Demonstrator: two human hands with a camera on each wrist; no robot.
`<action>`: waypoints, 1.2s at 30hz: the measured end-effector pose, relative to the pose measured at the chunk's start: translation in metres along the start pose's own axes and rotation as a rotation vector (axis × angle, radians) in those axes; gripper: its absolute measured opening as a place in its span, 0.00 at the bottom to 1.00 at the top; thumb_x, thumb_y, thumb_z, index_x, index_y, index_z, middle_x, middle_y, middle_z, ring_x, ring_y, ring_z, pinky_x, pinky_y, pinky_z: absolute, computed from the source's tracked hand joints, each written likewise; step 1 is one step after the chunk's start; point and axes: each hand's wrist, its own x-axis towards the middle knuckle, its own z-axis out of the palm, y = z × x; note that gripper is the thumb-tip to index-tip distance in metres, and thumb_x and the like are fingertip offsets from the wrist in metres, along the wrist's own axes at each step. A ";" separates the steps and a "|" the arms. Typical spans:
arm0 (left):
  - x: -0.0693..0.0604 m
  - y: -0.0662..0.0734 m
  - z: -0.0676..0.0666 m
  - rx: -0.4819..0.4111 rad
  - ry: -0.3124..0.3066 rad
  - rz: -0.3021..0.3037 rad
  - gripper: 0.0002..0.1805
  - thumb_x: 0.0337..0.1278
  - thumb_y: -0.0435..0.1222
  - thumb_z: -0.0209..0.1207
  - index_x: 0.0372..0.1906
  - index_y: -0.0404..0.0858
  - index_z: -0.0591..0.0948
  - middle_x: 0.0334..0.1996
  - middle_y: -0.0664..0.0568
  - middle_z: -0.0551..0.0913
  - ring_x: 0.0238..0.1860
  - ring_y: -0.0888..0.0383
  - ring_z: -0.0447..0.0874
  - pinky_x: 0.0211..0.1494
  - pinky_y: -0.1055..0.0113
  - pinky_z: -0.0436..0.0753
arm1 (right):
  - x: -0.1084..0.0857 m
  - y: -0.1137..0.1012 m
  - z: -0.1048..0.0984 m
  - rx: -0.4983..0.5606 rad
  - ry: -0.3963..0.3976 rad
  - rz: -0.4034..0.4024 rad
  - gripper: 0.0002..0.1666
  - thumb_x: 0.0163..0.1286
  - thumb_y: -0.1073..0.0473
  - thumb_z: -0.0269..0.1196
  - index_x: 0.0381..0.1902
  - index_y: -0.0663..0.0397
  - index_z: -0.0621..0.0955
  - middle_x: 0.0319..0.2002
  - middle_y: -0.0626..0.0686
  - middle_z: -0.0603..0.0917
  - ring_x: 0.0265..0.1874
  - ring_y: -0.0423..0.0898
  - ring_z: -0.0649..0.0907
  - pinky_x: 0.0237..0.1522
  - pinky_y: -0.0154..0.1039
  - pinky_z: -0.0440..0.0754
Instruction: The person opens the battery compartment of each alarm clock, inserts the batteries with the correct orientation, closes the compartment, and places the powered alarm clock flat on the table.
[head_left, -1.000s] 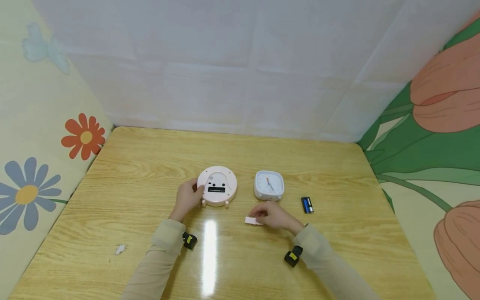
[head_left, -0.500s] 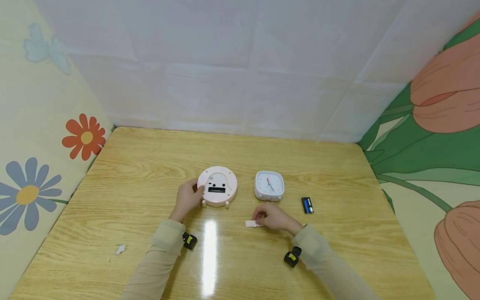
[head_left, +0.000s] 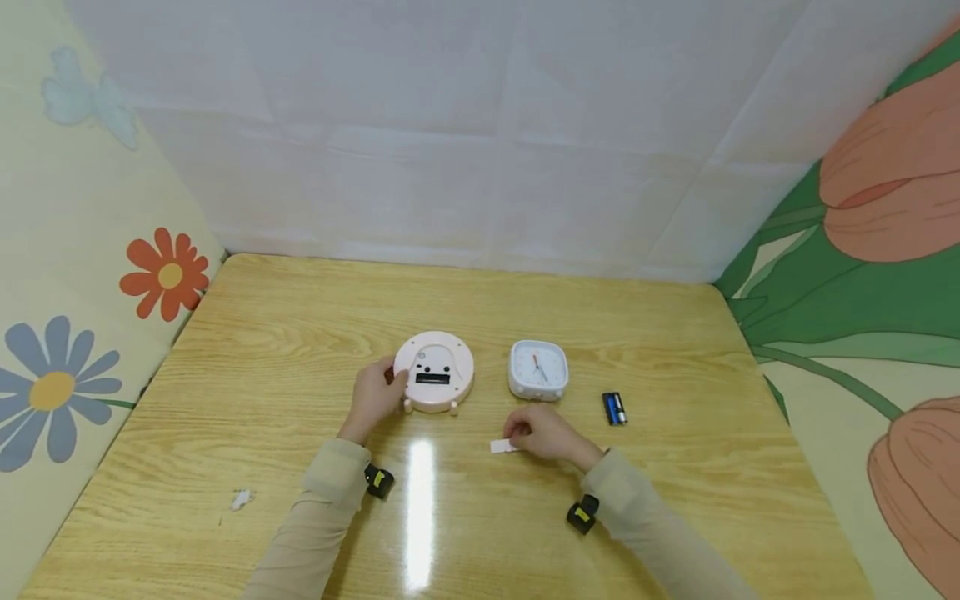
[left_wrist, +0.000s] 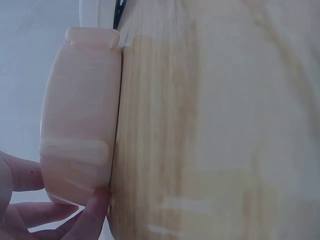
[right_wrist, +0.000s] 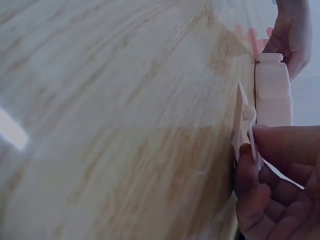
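Observation:
A round pale pink clock (head_left: 438,400) lies face down, its back showing a dark battery slot (head_left: 432,379) with no cover on it. My left hand (head_left: 375,396) grips the clock by its left edge; in the left wrist view its fingers (left_wrist: 92,215) and thumb hold the rim from both sides. To the right of the clock, just above the table, my right hand (head_left: 547,433) pinches a small flat pale pink battery cover (head_left: 501,447). The right wrist view shows this battery cover (right_wrist: 245,112) edge-on between thumb and fingertips, with a small tab on it.
A small white alarm clock (head_left: 538,369) stands beyond my right hand, its dial up. Two batteries (head_left: 614,408) lie side by side to its right. A torn white scrap (head_left: 241,499) is on the wooden table (head_left: 300,317) at the left front.
My right hand has drawn slightly toward me with the battery cover, which has turned a little in its fingers. My left hand and the pink clock have stayed in place.

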 end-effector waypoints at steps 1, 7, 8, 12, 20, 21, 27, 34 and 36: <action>0.000 0.000 0.000 0.001 0.003 0.004 0.20 0.59 0.34 0.53 0.53 0.26 0.74 0.30 0.43 0.78 0.30 0.53 0.73 0.31 0.66 0.74 | 0.000 0.000 0.000 -0.003 0.006 0.001 0.05 0.52 0.71 0.63 0.26 0.58 0.80 0.22 0.44 0.79 0.23 0.35 0.74 0.28 0.30 0.73; -0.001 0.001 -0.002 0.012 0.012 0.023 0.20 0.59 0.34 0.53 0.53 0.26 0.74 0.31 0.42 0.78 0.31 0.53 0.73 0.32 0.66 0.74 | 0.001 -0.003 0.000 -0.052 0.045 -0.001 0.05 0.50 0.70 0.64 0.23 0.57 0.79 0.19 0.43 0.76 0.21 0.34 0.72 0.26 0.29 0.71; -0.001 0.001 -0.002 0.013 0.014 0.024 0.20 0.59 0.34 0.53 0.53 0.26 0.74 0.31 0.42 0.78 0.31 0.53 0.73 0.32 0.66 0.74 | 0.001 -0.003 0.000 -0.064 0.050 -0.003 0.05 0.49 0.70 0.64 0.22 0.57 0.79 0.19 0.43 0.75 0.21 0.35 0.71 0.26 0.29 0.71; -0.001 0.002 -0.002 0.011 0.014 0.023 0.19 0.59 0.34 0.53 0.53 0.26 0.74 0.30 0.42 0.78 0.30 0.53 0.72 0.31 0.66 0.74 | 0.000 -0.003 0.001 -0.100 0.062 -0.011 0.04 0.48 0.69 0.64 0.21 0.56 0.79 0.18 0.42 0.74 0.21 0.35 0.70 0.25 0.29 0.70; 0.000 0.001 -0.002 0.014 0.018 0.028 0.19 0.59 0.34 0.53 0.52 0.26 0.74 0.30 0.42 0.78 0.30 0.53 0.72 0.31 0.66 0.74 | -0.002 -0.002 -0.001 -0.108 0.097 -0.031 0.03 0.51 0.68 0.63 0.24 0.56 0.79 0.19 0.42 0.73 0.21 0.35 0.70 0.24 0.30 0.70; 0.000 0.001 -0.003 0.015 0.018 0.025 0.19 0.59 0.34 0.53 0.52 0.26 0.74 0.30 0.42 0.78 0.30 0.53 0.72 0.31 0.67 0.74 | -0.003 -0.002 -0.001 -0.104 0.101 -0.031 0.03 0.52 0.68 0.63 0.24 0.56 0.79 0.19 0.42 0.73 0.21 0.36 0.70 0.24 0.30 0.70; -0.001 0.003 -0.003 0.007 0.007 0.017 0.18 0.59 0.34 0.53 0.51 0.27 0.75 0.29 0.43 0.77 0.30 0.53 0.72 0.30 0.67 0.73 | -0.012 0.000 -0.009 -0.116 0.122 -0.015 0.04 0.57 0.65 0.62 0.24 0.53 0.79 0.19 0.41 0.72 0.20 0.34 0.69 0.23 0.30 0.69; -0.001 0.003 -0.002 0.017 0.021 0.033 0.19 0.58 0.33 0.53 0.52 0.25 0.74 0.30 0.42 0.78 0.30 0.53 0.73 0.32 0.65 0.74 | -0.025 0.009 -0.021 -0.136 0.141 0.019 0.06 0.60 0.64 0.60 0.23 0.53 0.79 0.19 0.41 0.75 0.20 0.34 0.71 0.24 0.31 0.70; -0.001 0.002 -0.001 0.020 0.024 0.031 0.19 0.58 0.33 0.54 0.52 0.25 0.74 0.30 0.42 0.78 0.30 0.53 0.73 0.32 0.65 0.74 | -0.028 0.011 -0.025 -0.145 0.148 0.025 0.06 0.60 0.64 0.60 0.24 0.53 0.80 0.20 0.41 0.75 0.20 0.34 0.71 0.24 0.31 0.71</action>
